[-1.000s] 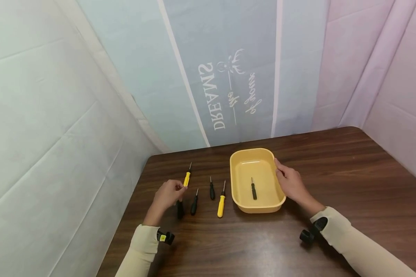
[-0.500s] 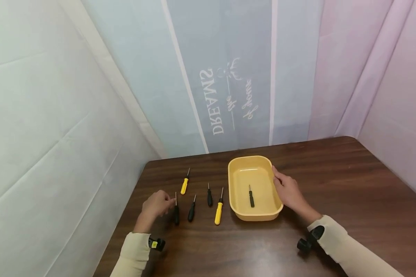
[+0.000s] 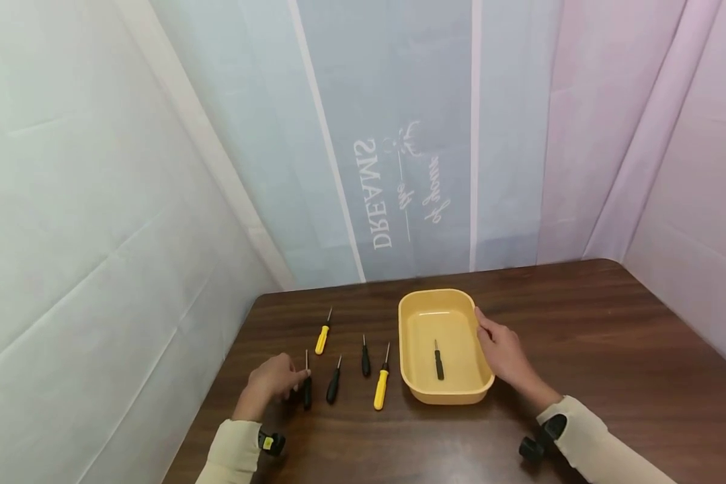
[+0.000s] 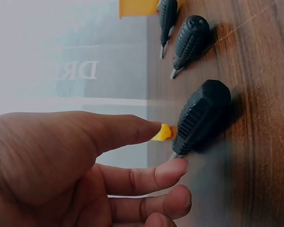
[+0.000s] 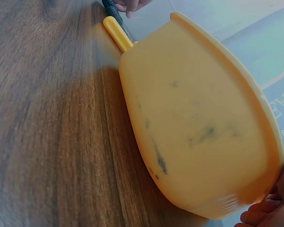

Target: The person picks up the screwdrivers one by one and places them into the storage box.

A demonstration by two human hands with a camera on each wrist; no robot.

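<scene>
A person's left hand point(image 3: 270, 381) reaches for the leftmost black screwdriver point(image 3: 307, 392) on a dark wooden tabletop point(image 3: 581, 336), thumb and fingers point(image 4: 173, 170) curled narrowly beside its ribbed handle; the left wrist view shows the fingertips right at the handle, with nothing yet gripped between them. That screwdriver lies flat near the left edge of the tabletop, tip pointing to the far side. Just to its right lie a second black screwdriver point(image 3: 333, 386), a third black screwdriver point(image 3: 366, 362) a little farther back, and a yellow screwdriver point(image 3: 380, 389) close to the near left corner of a yellow tray point(image 3: 411, 323). Another yellow-handled screwdriver point(image 3: 321, 338) rests farther away, beyond the left hand. The right hand point(image 3: 503, 351) rests against the tray's right rim, fingers lightly bent along the outer wall (the right wrist view shows only fingertips at the rim). One black screwdriver in the tray point(image 3: 438, 363) lies on its floor, roughly in the middle.
</scene>
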